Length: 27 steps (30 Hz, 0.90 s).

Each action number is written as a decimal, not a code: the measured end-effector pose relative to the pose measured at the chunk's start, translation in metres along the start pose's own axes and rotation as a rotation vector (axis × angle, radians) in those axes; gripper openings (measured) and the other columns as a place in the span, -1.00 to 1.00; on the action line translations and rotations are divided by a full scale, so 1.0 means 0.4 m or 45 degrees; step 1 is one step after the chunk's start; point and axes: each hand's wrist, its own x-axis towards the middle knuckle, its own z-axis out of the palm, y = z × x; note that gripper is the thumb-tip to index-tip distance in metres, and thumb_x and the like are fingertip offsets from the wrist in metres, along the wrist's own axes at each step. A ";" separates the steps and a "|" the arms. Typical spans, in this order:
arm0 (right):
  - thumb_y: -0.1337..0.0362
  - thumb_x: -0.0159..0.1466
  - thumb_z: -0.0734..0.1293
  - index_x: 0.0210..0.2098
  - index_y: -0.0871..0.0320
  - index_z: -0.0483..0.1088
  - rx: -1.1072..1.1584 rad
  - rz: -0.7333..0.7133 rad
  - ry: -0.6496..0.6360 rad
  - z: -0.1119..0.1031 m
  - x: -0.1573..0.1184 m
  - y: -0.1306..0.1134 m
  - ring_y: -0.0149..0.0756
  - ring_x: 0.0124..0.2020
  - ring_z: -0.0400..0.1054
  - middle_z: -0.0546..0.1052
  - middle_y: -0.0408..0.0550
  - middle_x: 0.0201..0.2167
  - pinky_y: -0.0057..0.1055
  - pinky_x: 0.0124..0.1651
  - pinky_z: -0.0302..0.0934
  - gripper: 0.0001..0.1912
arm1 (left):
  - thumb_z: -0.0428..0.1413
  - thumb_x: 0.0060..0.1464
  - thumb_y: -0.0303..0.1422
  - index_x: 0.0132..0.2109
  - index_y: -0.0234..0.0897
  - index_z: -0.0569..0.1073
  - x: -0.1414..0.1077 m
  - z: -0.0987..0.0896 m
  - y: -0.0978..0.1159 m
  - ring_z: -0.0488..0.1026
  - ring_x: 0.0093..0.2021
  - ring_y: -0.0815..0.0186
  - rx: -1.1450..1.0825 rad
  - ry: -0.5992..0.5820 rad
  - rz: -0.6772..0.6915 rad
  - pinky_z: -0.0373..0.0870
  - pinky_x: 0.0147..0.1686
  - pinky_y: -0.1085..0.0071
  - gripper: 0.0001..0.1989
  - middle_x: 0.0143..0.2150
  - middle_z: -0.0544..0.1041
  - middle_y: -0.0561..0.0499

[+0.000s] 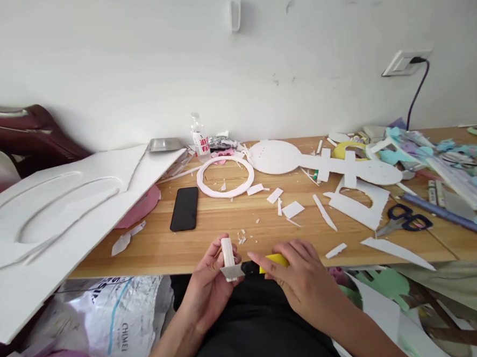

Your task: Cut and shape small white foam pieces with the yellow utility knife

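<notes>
My left hand (207,280) is closed around a small white foam block (227,250), held upright just off the table's front edge. In my right hand (303,274) is a yellow utility knife (274,262) with a black front end. Its blade lies across the lower part of the block, touching it. Small white crumbs (242,236) and cut foam pieces (292,209) are scattered on the wood beyond my hands. A white foam ring (226,193) lies farther back, beside a round foam panel (275,157) with a long cross-barred strip.
A large white foam board (83,220) overhangs the table's left side. Nearby lie a black phone (184,209), a plastic bottle (200,140) and a metal tray (164,145). Dark-handled scissors (408,219) rest at right, near a blue rod (446,214). A silver bag (126,320) sits below the edge.
</notes>
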 end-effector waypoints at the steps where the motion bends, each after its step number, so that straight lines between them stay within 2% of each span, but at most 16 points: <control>1: 0.50 0.30 0.20 0.27 -0.22 0.17 0.000 0.006 0.002 0.005 0.002 0.001 -0.18 -0.19 0.23 0.38 -0.01 -0.24 -0.19 -0.07 0.07 -0.35 | 0.10 0.13 -0.52 0.05 -0.24 0.39 0.004 0.002 -0.002 0.39 -0.21 0.33 -0.020 0.026 0.009 0.43 -0.28 0.42 -0.67 -0.15 0.38 -0.06; 5: 0.48 0.30 0.21 0.29 -0.21 0.13 -0.001 0.029 -0.012 0.025 0.001 0.007 -0.17 -0.18 0.24 0.39 -0.01 -0.25 -0.20 -0.07 0.08 -0.35 | 0.05 0.15 -0.54 0.04 -0.25 0.38 0.022 0.011 -0.012 0.39 -0.23 0.35 -0.078 0.101 0.044 0.40 -0.27 0.46 -0.69 -0.18 0.39 -0.06; 13: 0.43 0.32 0.23 0.29 -0.18 0.15 0.025 0.082 -0.052 0.070 -0.027 0.019 -0.19 -0.17 0.24 0.39 -0.02 -0.25 -0.24 -0.06 0.10 -0.39 | 0.05 0.19 -0.50 0.08 -0.29 0.38 0.035 0.003 -0.036 0.39 -0.27 0.37 -0.048 0.173 -0.015 0.38 -0.32 0.49 -0.69 -0.21 0.41 -0.05; 20: 0.37 0.34 0.25 0.24 -0.19 0.24 -0.031 0.088 -0.078 0.047 -0.035 0.030 -0.21 -0.21 0.25 0.38 -0.04 -0.32 -0.25 -0.06 0.08 -0.47 | 0.08 0.15 -0.51 0.17 -0.30 0.33 0.035 0.002 -0.044 0.43 -0.25 0.37 -0.010 0.179 -0.068 0.39 -0.21 0.45 -0.57 -0.21 0.46 -0.04; 27: 0.34 0.35 0.24 0.24 -0.16 0.24 -0.039 0.141 -0.115 0.040 -0.070 0.014 -0.20 -0.21 0.24 0.37 -0.02 -0.32 -0.27 -0.09 0.09 -0.50 | 0.07 0.16 -0.52 0.15 -0.35 0.36 0.022 0.014 -0.053 0.43 -0.26 0.35 0.010 0.152 -0.161 0.36 -0.25 0.45 -0.61 -0.22 0.48 -0.06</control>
